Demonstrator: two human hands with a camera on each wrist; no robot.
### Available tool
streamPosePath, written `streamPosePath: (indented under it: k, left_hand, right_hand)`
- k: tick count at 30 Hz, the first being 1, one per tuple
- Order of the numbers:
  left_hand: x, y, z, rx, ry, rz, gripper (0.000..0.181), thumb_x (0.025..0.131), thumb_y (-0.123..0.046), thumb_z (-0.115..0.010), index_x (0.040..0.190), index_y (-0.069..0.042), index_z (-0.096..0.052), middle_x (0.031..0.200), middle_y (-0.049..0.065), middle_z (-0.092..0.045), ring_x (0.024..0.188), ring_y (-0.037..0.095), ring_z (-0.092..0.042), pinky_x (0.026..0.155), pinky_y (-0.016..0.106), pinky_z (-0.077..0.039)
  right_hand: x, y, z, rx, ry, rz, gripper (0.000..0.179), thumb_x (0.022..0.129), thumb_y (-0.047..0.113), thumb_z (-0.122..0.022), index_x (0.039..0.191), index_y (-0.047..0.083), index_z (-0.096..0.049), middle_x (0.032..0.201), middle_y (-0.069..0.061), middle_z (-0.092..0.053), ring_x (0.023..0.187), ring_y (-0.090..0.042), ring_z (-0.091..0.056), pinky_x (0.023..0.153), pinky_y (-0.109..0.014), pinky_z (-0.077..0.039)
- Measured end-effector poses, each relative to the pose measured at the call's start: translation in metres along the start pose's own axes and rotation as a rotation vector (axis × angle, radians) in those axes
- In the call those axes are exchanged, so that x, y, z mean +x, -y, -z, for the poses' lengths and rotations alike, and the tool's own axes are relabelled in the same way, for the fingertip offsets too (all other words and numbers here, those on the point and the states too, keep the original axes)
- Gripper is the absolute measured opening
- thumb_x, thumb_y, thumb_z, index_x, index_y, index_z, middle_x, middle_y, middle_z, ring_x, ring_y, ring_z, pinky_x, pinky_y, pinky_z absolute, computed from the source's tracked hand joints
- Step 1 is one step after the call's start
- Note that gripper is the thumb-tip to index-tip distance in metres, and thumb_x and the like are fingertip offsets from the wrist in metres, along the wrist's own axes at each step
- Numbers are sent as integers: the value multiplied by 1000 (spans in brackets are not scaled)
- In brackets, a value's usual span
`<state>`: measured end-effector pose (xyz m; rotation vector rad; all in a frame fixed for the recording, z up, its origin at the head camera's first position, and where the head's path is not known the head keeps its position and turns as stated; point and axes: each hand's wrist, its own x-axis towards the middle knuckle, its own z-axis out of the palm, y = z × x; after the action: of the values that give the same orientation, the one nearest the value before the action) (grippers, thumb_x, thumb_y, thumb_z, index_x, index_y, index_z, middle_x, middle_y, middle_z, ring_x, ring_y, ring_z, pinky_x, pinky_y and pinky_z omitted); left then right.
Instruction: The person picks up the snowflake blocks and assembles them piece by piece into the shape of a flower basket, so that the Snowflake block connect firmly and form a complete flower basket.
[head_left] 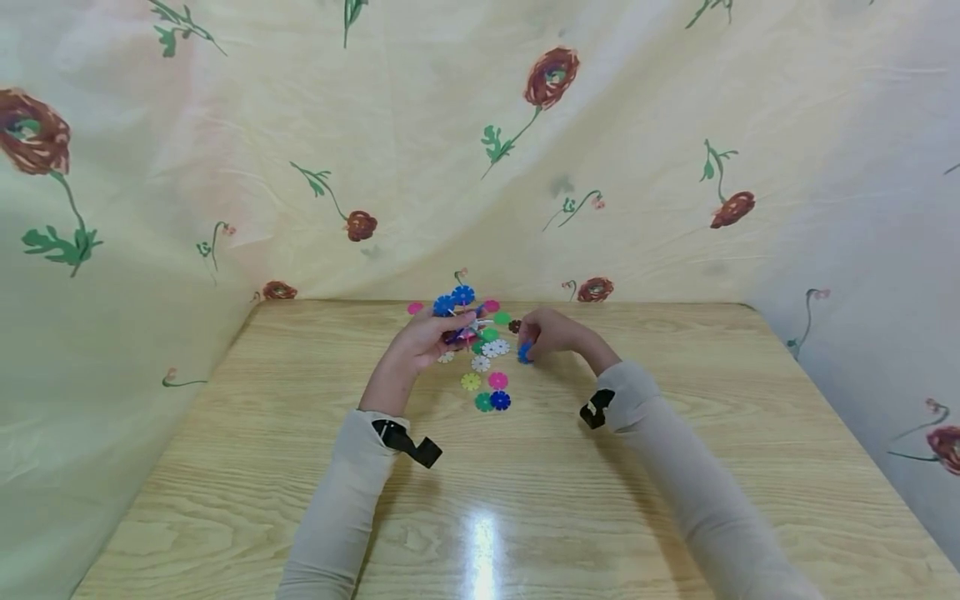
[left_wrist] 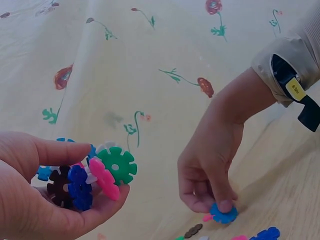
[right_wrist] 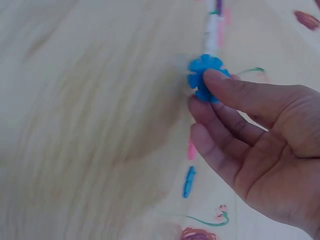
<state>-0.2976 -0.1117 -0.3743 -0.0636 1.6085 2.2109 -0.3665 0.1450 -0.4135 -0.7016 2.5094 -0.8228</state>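
Note:
My left hand (head_left: 420,340) holds a cluster of joined plastic notched discs (left_wrist: 80,187), thumb above and fingers beneath. Blue, brown, pink, white and green pieces show in it in the left wrist view, with a green disc (left_wrist: 118,166) at its outer edge; the palm side hides part of the cluster. To the right, my right hand (head_left: 553,332) pinches a single blue disc (right_wrist: 202,80) between thumb and fingers, low over the table. Apart from the cluster, this disc stands tilted on edge in the left wrist view.
Loose discs lie on the wooden table (head_left: 480,467) around and between the hands: white (head_left: 481,363), yellow (head_left: 470,382), pink (head_left: 498,380), dark blue (head_left: 500,401) and brown (head_left: 514,326) among them. A flowered cloth (head_left: 420,167) hangs behind the table's far edge.

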Motion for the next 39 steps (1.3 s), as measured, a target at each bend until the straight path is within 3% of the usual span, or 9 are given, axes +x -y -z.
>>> streamPosePath:
  k: [6,8,16,21,25,29,32,39]
  left_hand:
    - [3,1,0,-13,-17,0,35,102,-5,-58,137,-3,-53,113,4,-60,100,17,-58,83,26,-53]
    - [4,2,0,-8,-15,-6,34,102,-4,-58,135,-2,-54,110,3,-59,98,15,-57,81,25,-52]
    - [8,6,-3,2,-13,-20,36,101,-5,-60,136,4,-57,101,-1,-67,91,13,-59,78,24,-50]
    - [10,7,-5,-18,-20,-10,37,100,-6,-62,136,4,-57,106,2,-66,98,17,-61,81,25,-55]
    - [10,7,-6,-13,-24,-12,39,100,-6,-63,137,3,-57,112,4,-65,108,24,-58,82,27,-55]
    - [8,7,-7,4,-19,-9,39,100,-8,-63,138,1,-57,117,5,-65,119,29,-56,93,33,-53]
    - [8,7,-8,15,-17,-6,39,100,-9,-64,137,1,-58,118,5,-65,122,30,-55,97,35,-51]
    - [7,9,-10,17,-47,-27,36,97,-6,-67,131,2,-61,109,2,-67,105,20,-60,80,24,-54]
  right_hand:
    - [-11,13,13,143,-37,16,12,89,-1,-73,101,-1,-71,88,-13,-71,77,-22,-63,72,-36,-55]
    - [-15,21,17,206,-98,39,14,91,2,-73,104,-3,-72,91,-16,-73,79,-24,-66,73,-37,-57]
    - [-28,56,19,397,-424,162,22,94,10,-74,113,0,-73,102,-21,-72,80,-19,-66,68,-21,-54]
    - [-28,68,9,454,-545,234,20,93,10,-75,110,-1,-75,103,-21,-73,79,-17,-69,70,-23,-58]
    - [-28,73,4,467,-593,261,20,93,11,-75,110,0,-76,102,-20,-74,81,-22,-70,74,-33,-62]
    - [-28,77,0,465,-617,264,20,93,11,-75,110,0,-76,101,-19,-74,79,-20,-69,74,-38,-62]
    - [-28,79,-3,472,-613,259,20,93,10,-75,110,-1,-75,101,-21,-74,77,-15,-68,69,-30,-60]
    - [-29,82,-8,466,-604,243,17,93,9,-74,107,-1,-77,100,-24,-74,71,-9,-68,62,-24,-59]
